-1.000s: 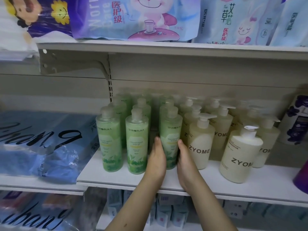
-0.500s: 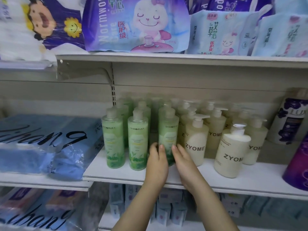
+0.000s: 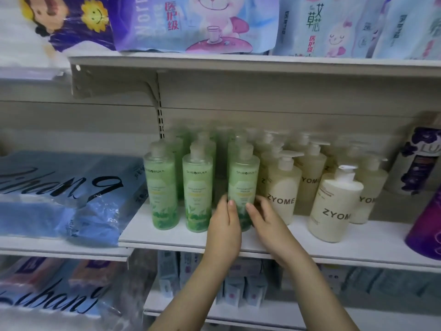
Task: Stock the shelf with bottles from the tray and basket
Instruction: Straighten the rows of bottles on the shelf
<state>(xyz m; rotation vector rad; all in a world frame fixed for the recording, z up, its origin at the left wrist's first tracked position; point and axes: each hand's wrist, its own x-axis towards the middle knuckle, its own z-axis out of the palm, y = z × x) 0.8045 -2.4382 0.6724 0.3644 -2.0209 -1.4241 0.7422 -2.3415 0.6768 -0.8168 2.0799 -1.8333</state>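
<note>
A white shop shelf (image 3: 167,237) runs across the view. To its left, on a lower board, lie big blue plastic-wrapped packs (image 3: 59,194) with black script. On the shelf's right half stand cream pump bottles (image 3: 284,187) marked ZYOME, in rows going back. A purple bottle (image 3: 427,225) shows at the far right edge. The left half holds rows of green bottles (image 3: 162,187).

The bottle in my grip (image 3: 243,177) is upright in the front row, just beside the nearest cream one. It is tall, slim and see-through, with pale green liquid, a frosted cap, SHIROIRUKA printed near the shoulder and leaves drawn lower down. My left hand (image 3: 223,231) and right hand (image 3: 269,225) clasp its lower part from either side, thumbs on the front, fingers curled round the sides, hiding its foot.
</note>
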